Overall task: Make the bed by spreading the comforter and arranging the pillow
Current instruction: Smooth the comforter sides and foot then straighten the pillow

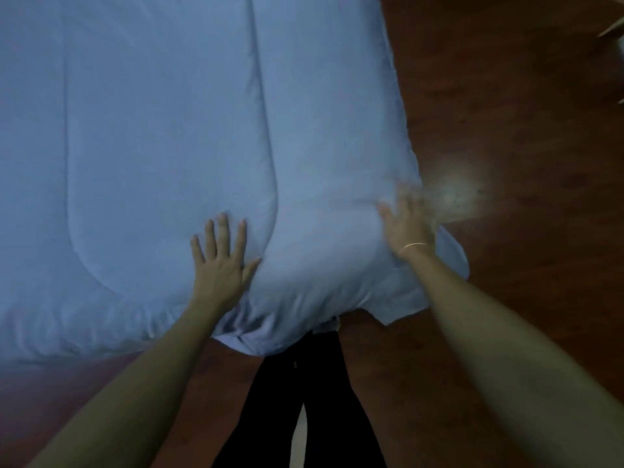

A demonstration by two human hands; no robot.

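A light blue comforter (162, 130) with stitched seams lies spread flat over the bed and fills the upper left of the view. Its near corner hangs over the bed's edge in front of me. My left hand (221, 261) rests flat on the comforter near that edge, fingers spread, holding nothing. My right hand (407, 221) lies open on the comforter close to its right edge; it is blurred, and a thin bangle sits on the wrist. No pillow is in view.
Dark brown wooden floor (523, 146) runs along the right side of the bed and under me. My legs in black trousers (287, 400) stand against the bed's near corner. A pale object (613, 35) shows at the top right edge.
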